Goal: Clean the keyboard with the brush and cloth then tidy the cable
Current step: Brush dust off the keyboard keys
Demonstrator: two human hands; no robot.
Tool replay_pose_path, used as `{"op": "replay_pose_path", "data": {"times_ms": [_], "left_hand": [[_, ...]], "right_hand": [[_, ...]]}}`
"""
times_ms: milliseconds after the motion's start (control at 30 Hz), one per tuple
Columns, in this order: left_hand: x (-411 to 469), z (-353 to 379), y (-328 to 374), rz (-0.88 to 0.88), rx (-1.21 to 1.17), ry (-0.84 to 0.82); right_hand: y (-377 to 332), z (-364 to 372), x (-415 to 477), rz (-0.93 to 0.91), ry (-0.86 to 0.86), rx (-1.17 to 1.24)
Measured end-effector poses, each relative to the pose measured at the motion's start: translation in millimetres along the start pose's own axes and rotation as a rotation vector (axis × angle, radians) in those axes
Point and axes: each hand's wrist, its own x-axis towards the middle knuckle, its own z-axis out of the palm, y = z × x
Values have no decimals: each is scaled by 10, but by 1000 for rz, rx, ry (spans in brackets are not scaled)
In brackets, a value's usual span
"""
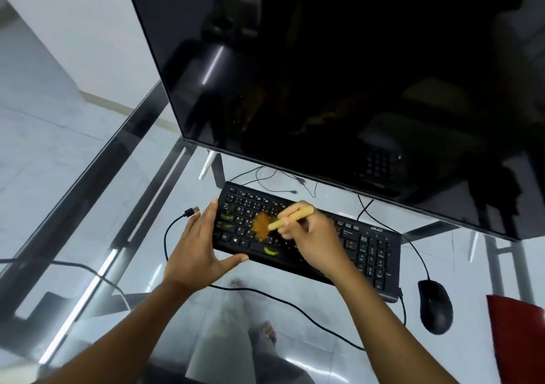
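- The big dark monitor (339, 74) stands at the back of the glass bench (141, 177), and it leans over the work area.
- The black keyboard (368, 251) lies flat on the bench just under the monitor, a little turned, with the black mouse (435, 305) near its right end.
- The keyboard's cable (289, 304) runs loose in front of the keyboard and around its left side, and the free plug (192, 210) rests near the left corner; it is not yet tidied.
- The left hand (200, 245) is spread open against the left edge of the keyboard and holds it steady, clamped on nothing.
- The right hand (309, 236) is closed around the wooden handle of the brush (290, 217), and the brown bristles are down on the letter keys.
- Small green bits (270, 251) lie on the keys near the space bar and at the left side.
- I think the brushing goes best with short light strokes in one direction, toward the front edge, while the left hand keeps the keyboard from sliding.
- A cloth I cannot identify surely here.
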Motion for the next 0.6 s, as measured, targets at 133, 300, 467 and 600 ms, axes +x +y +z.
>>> {"op": "replay_pose_path", "data": {"times_ms": [133,300,467,600], "left_hand": [[9,1,0,3,-1,-2],[3,-3,0,15,11,-8],[9,4,8,18,5,-5],[-3,24,-16,-16,-4,-20]], "right_hand": [[-2,-90,101,-15,325,41],[23,-110,30,51,140,0],[128,-227,-34,75,146,129],[208,-304,-70,-46,439,-50]]}}
